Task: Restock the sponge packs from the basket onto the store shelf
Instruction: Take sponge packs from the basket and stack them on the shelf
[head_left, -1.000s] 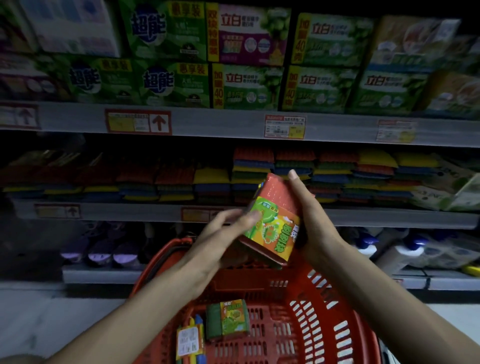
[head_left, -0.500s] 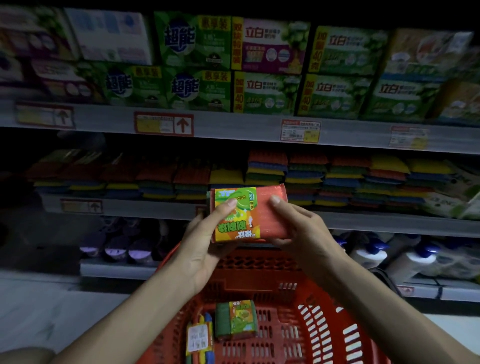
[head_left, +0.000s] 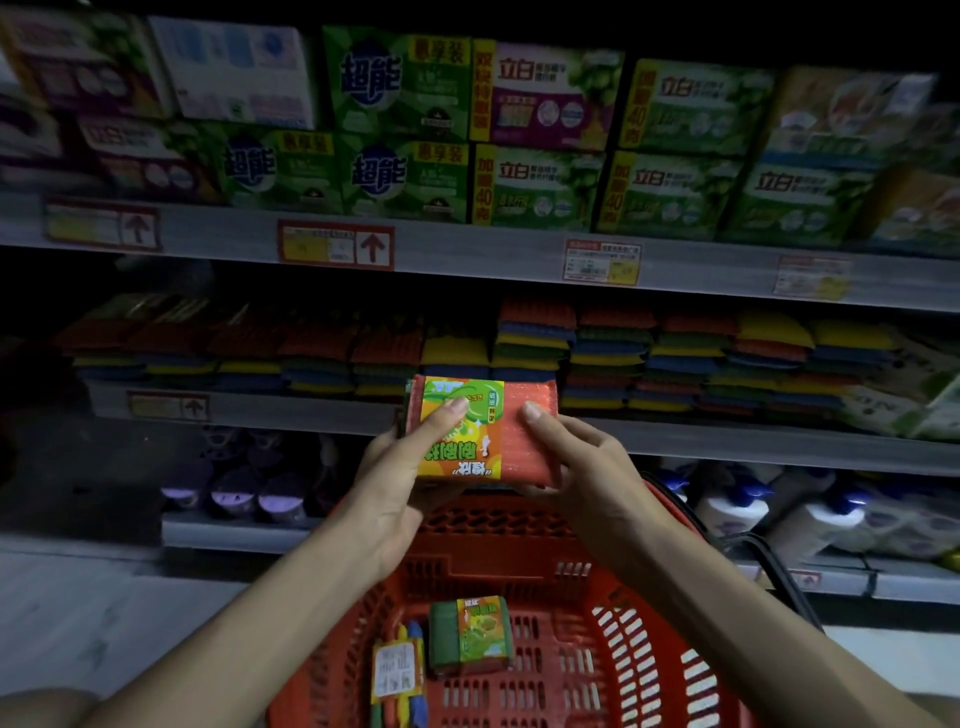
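Item: orange sponge pack (head_left: 480, 428) with a green-and-yellow label band, held flat above the red basket (head_left: 639, 670), level with the sponge shelf (head_left: 291, 410). Left hand (head_left: 395, 488) grips the labelled end, thumb on top; right hand (head_left: 582, 473) grips the bare end likewise. Handling, judged: light, soft, compressible, wrapper possibly slick; hold by the short ends. In the basket: green sponge pack (head_left: 470, 636), multicolour pack (head_left: 397, 670).
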